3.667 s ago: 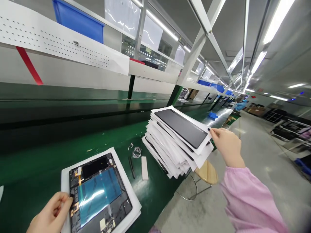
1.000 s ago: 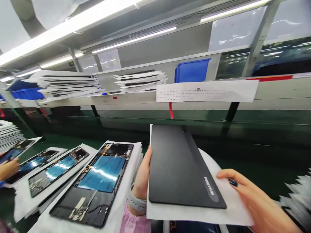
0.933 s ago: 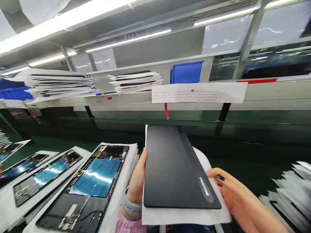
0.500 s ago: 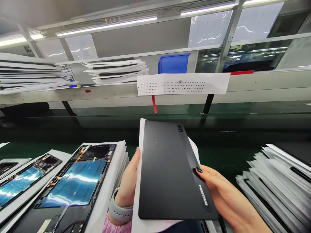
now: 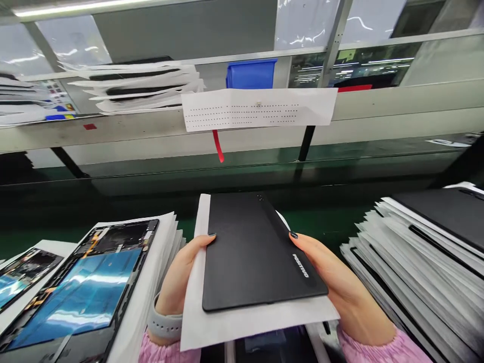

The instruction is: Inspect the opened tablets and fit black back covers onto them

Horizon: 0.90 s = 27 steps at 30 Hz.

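A black tablet back cover (image 5: 245, 252) lettered POSITIVO lies on a white paper sheet (image 5: 260, 320), outer face up and tilted toward me. My left hand (image 5: 185, 267) grips the left edge of both, thumb on top and fingers hidden beneath. On the right edge, my right hand (image 5: 325, 267) holds with its thumb near the lettering; its other fingers are under the cover. To the left, an opened tablet (image 5: 91, 287) with blue film over its inside rests on a stack of paper-separated pieces. A further opened tablet (image 5: 26, 272) is beyond it.
At the right stands a tall stack of black panels with white sheets between (image 5: 416, 262). Above the bench runs a shelf (image 5: 359, 108) bearing paper-layered stacks (image 5: 143, 85) and a blue bin (image 5: 251, 74). A dark screen-like panel (image 5: 280, 345) lies below my hands.
The back cover and its sheet have tipped flatter. My left thumb has come onto the cover's top, and my right hand has shifted along the edge. The head view has moved.
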{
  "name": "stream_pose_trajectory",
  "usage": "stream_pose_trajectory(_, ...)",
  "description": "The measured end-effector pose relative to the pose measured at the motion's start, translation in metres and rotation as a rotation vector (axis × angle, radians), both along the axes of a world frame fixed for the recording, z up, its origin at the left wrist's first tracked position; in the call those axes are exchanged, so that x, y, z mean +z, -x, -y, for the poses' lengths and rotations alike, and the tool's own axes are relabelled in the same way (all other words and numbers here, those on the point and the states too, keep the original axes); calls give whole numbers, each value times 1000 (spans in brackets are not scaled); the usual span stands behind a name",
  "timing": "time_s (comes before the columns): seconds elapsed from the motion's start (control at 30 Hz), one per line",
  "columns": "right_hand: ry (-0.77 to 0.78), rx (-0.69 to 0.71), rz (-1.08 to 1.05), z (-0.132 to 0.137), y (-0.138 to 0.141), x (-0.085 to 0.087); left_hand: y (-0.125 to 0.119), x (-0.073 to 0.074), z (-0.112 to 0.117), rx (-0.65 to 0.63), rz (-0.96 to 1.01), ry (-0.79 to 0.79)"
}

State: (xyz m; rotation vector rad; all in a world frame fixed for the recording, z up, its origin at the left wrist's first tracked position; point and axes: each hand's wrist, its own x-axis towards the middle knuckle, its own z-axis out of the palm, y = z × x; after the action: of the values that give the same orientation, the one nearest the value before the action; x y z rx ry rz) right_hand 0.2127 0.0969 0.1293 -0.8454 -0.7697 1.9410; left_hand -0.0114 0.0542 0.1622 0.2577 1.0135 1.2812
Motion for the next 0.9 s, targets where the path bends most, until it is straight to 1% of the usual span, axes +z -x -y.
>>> stream_pose_trajectory(0.1, -75, -17, 46, 4, 2, 6, 1, 1, 0, -68, 6, 41)
stream_pose_trajectory(0.23, -96, -40, 64, 8, 3, 12, 3, 3, 2, -115, 7, 72)
stream_pose_trajectory(0.37, -100, -85, -3, 1, -3, 5, 3, 5, 0, -85, -7, 157)
stream_pose_trajectory(0.47, -114, -102, 110, -12, -8, -6, 3, 3, -1, -66, 8, 132)
stream_pose_trajectory(0.53, -117, -46, 120, -23, -7, -17, 1, -1, 0, -77, -13, 77)
stream_pose_trajectory(0.63, -90, 166, -46, -38, 2, -39, -6, -11, 4, -122, -129, -96)
stream_pose_trajectory(0.7, -63, 278, -118, -44, 12, -53, -13, -16, 8, -124, -264, -195)
stream_pose_trajectory(0.73, -52, 303, -129, -45, 17, -58, -17, -18, 11, -102, -350, -212)
stream_pose_trajectory(0.8, -39, 326, -141, -43, 26, -66, -24, -18, 16, -44, -511, -192)
stream_pose_trajectory(0.83, -38, 329, -146, -41, 29, -68, -27, -16, 19, -22, -565, -178)
stream_pose_trajectory(0.9, -40, 336, -163, -36, 34, -70, -31, -12, 23, -12, -605, -163)
